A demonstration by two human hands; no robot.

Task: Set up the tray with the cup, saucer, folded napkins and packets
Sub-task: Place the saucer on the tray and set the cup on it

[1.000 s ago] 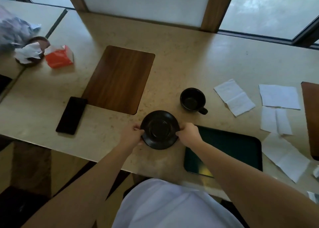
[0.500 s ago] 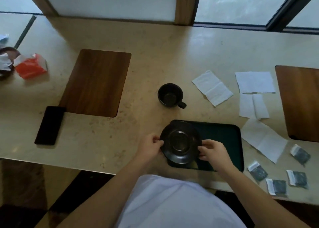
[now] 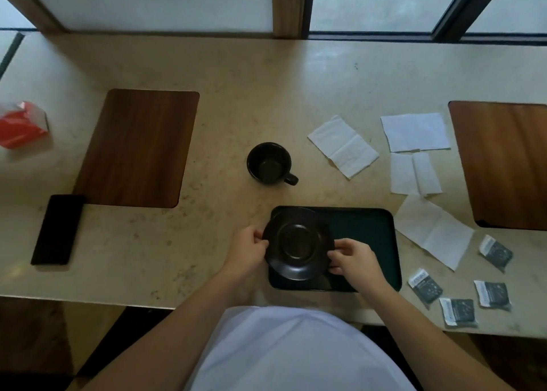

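— Saucer, round, black, glazed [image 3: 297,244]: a second ago it sat on the beige stone counter [image 3: 266,94] left of the tray; now it is over the left end of the dark green rectangular tray [image 3: 367,227]. Its left edge overhangs the tray's left rim slightly.

— Is it set down?

— I cannot tell. It looks level and very low, but whether it rests on the tray floor or hangs just above is not visible from where I stand. Both hands grip it. The left hand [image 3: 248,250] pinches the left rim with fingers curled close; the right hand [image 3: 353,259] pinches the right rim the same way, thumb on top.

— And the other items?

— Unmoved. The black ceramic cup [image 3: 269,162] stands upright on the counter beyond the tray, apart from it, handle toward the right. Four white paper napkins [image 3: 343,146] lie right of the cup, all creased, none neatly folded. Four small dark packets with white ends [image 3: 424,284] lie near the counter's front edge, right of the tray.

— Assessment?

— First of four item groups is arriving on the tray; the remainder is outstanding. In my judgement the saucer wants nudging rightward, clear of the rim, before release. The cup would reasonably follow onto the saucer's centre ring. The tray's right half is bare, room enough for napkins and packets.
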